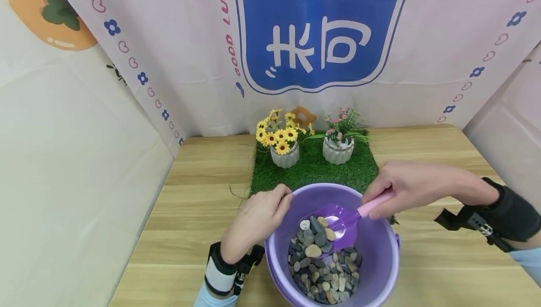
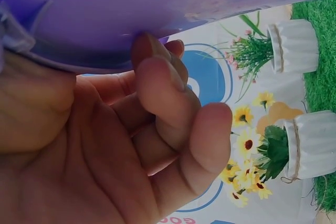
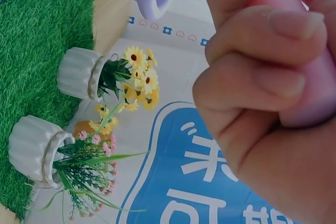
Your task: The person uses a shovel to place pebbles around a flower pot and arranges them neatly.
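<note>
A purple bucket point(image 1: 382, 250) stands at the table's front, with grey, tan and dark pebbles point(image 1: 325, 279) heaped in its bottom. My left hand point(image 1: 259, 213) holds the bucket's left rim; in the left wrist view its fingers point(image 2: 168, 98) curl at the purple wall. My right hand point(image 1: 407, 187) grips the pink handle point(image 1: 375, 204) of a small toy shovel, and the right wrist view shows fingers point(image 3: 268, 51) wrapped round that handle. Inside the bucket, the shovel's translucent purple blade point(image 1: 348, 235) slopes down to the left, bearing several larger stones point(image 1: 317, 232) over the pebbles.
Behind the bucket lies a green turf mat point(image 1: 313, 173) on the wooden table point(image 1: 203, 203). On it stand a white pot of yellow flowers point(image 1: 285, 157) and a white pot of pink flowers point(image 1: 338, 152). A printed cloth point(image 1: 198, 63) hangs at the back.
</note>
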Demonstrator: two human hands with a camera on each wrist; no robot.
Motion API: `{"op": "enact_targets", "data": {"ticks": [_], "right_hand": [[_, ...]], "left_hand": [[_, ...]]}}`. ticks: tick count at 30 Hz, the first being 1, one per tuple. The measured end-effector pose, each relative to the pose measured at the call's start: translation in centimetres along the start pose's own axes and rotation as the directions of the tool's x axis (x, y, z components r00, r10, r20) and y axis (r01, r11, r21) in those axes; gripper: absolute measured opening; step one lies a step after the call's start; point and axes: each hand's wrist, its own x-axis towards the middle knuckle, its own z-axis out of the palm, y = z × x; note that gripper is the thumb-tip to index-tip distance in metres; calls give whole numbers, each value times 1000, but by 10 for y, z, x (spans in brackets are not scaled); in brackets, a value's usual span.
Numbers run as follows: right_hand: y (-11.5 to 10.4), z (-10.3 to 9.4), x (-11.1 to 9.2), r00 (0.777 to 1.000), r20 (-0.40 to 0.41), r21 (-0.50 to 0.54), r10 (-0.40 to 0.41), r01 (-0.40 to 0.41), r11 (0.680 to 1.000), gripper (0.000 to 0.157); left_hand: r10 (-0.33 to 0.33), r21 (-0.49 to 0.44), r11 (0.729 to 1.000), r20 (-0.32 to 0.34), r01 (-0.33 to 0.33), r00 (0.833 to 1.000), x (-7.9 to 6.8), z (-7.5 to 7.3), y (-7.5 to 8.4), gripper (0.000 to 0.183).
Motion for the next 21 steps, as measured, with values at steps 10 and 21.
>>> {"op": "enact_targets", "data": {"ticks": [10, 21], "right_hand": [[3, -6, -8, 996, -81, -21, -30, 28, 999, 22], [1, -13, -14, 992, -125, -43, 4, -10, 999, 22]], "left_hand": [[-11, -14, 1000, 11, 11, 1000, 0, 0, -1, 25], [-17, -16, 1000, 22, 18, 1000, 0, -1, -1, 26]]}}
